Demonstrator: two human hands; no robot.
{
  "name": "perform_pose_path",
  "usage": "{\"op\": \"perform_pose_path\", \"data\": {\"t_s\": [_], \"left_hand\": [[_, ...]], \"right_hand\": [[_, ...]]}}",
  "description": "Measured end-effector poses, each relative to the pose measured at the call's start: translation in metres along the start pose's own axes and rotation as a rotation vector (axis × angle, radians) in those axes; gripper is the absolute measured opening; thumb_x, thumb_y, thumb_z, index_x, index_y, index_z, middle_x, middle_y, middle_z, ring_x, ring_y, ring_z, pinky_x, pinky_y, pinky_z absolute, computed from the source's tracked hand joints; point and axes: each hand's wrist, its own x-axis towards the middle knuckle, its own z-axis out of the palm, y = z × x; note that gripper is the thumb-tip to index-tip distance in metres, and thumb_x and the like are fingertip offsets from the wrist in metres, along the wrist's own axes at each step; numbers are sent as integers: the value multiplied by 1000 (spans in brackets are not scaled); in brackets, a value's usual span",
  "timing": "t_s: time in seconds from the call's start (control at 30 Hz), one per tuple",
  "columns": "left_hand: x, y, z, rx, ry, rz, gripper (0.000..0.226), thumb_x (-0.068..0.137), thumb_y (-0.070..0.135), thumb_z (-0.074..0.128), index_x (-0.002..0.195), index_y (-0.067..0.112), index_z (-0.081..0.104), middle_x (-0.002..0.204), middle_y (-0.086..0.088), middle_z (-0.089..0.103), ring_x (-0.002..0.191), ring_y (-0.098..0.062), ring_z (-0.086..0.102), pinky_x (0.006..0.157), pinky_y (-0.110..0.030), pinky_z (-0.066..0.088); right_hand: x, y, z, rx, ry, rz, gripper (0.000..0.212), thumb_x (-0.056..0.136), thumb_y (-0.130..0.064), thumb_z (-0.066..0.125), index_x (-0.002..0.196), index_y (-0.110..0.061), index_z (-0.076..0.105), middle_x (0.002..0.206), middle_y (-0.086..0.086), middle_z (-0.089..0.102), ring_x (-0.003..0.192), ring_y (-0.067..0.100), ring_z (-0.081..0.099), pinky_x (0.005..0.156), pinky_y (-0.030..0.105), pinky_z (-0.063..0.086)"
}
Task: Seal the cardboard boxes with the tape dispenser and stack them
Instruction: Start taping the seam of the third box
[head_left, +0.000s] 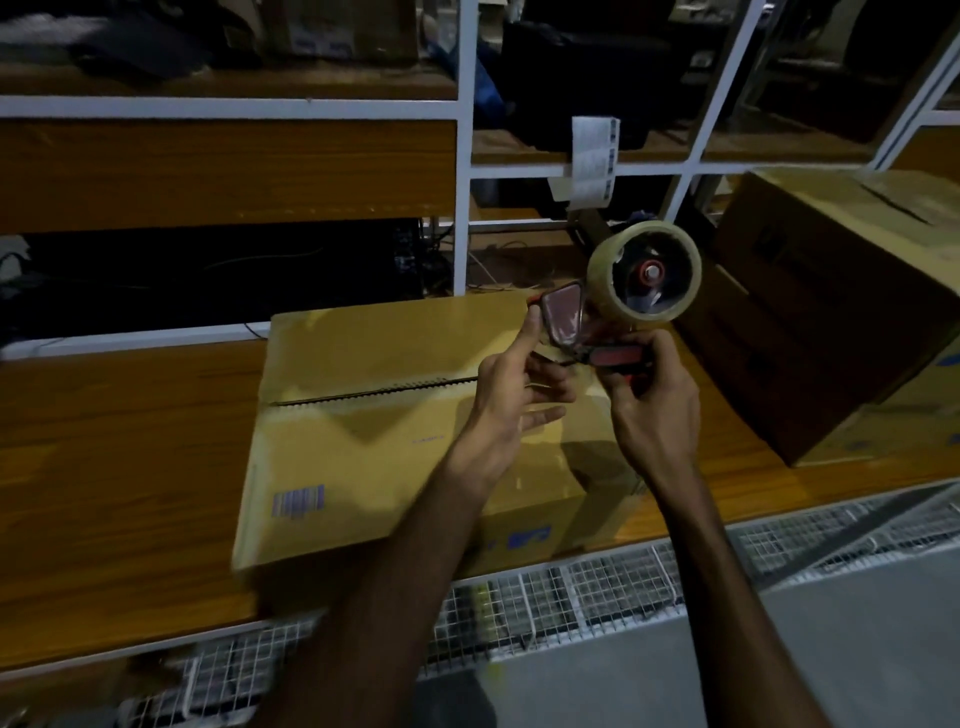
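— Two boxes, is that right?

— Yes. One cardboard box lies flat on the wooden bench right in front of the person, its top flaps folded down with the centre seam running left to right as a dark, bare line. A barcode label sits near its front left corner. A second, taller box stands on the bench to the right, set apart from the first and turned at an angle.

— And the tape dispenser?

— Held in the air over the right end of the near box, between both hands. The tape dispenser has its roll of clear tape uppermost and the red handle below.

— How do the hands sit on it?

— The right hand has its fingers curled tightly round the red handle. The left hand is at the front end: thumb up against the red-rimmed guard plate, the upper fingers bent toward the underside of the dispenser, the lower ones loosely spread. Whether it pinches the tape end, I cannot tell; the view is dim and blurred there.

— Anything behind?

— White-framed shelving with a strip of paper labels hanging from a rail, and wire mesh along the bench's front edge
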Motion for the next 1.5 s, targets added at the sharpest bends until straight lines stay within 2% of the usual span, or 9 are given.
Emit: {"op": "perform_pose_path", "data": {"t_s": [0.1,0.23,0.47,0.7,0.83,0.93,1.03,1.23,1.5], "left_hand": [[-6,6,-16,-51,-24,-7,60,90,66,67,70,10,68,80,-13,70,81,-27,70,83,-45,57],[-14,11,-39,-126,-94,-10,44,95,52,70,73,14,65,77,-5,66,79,-22,65,83,-43,54],[-25,12,-71,-280,-241,-2,25,103,31,62,93,10,71,96,-7,71,90,-21,68,85,-40,53],[-33,11,-87,-512,-359,-55,26,100,15,52,105,3,74,110,-13,72,93,-27,67,86,-44,51],[-38,14,-96,-599,-393,-53,38,93,23,46,106,0,73,113,-18,70,95,-32,65,85,-47,50],[-44,22,-100,-515,-321,-70,41,97,41,59,102,3,72,107,-15,72,92,-29,67,83,-45,50],[-48,30,-100,-396,-206,-90,29,96,36,70,90,7,71,97,-9,73,83,-23,68,79,-41,54],[-48,42,-123,-192,-13,6,23,106,18,57,86,7,64,92,-12,76,75,-23,73,73,-39,57],[-41,65,-198,405,216,232,20,108,6,47,95,0,62,75,-14,73,67,-30,76,61,-35,60]], "right_hand": [[-5,-13,12,37,3,15,29,96,-11,73,113,-27,56,108,-12,69,97,5,64,75,16,47],[-10,-21,27,56,16,35,31,95,-9,72,118,-23,57,110,-10,68,99,10,64,76,24,49],[-14,-39,43,109,49,34,33,95,-7,73,121,-22,58,110,-26,64,102,0,63,80,17,50],[-15,-54,53,180,48,-3,30,96,-2,68,120,-17,57,111,-20,65,103,-2,63,81,14,49],[-17,-59,57,209,20,-27,29,97,-2,67,118,-19,56,109,-23,64,105,5,64,84,24,52],[-16,-62,60,229,9,-41,30,98,-3,67,118,-22,55,109,-23,64,104,10,64,84,35,54],[-16,-65,65,256,-8,-57,32,99,-1,65,121,-22,55,111,-21,64,104,11,64,86,43,56],[-16,-71,83,286,-71,-153,45,103,1,61,142,-20,52,127,-10,67,116,17,66,92,46,58],[-17,-83,137,128,-147,-289,43,98,-1,61,138,-15,54,118,8,69,105,29,66,79,50,56]]}}
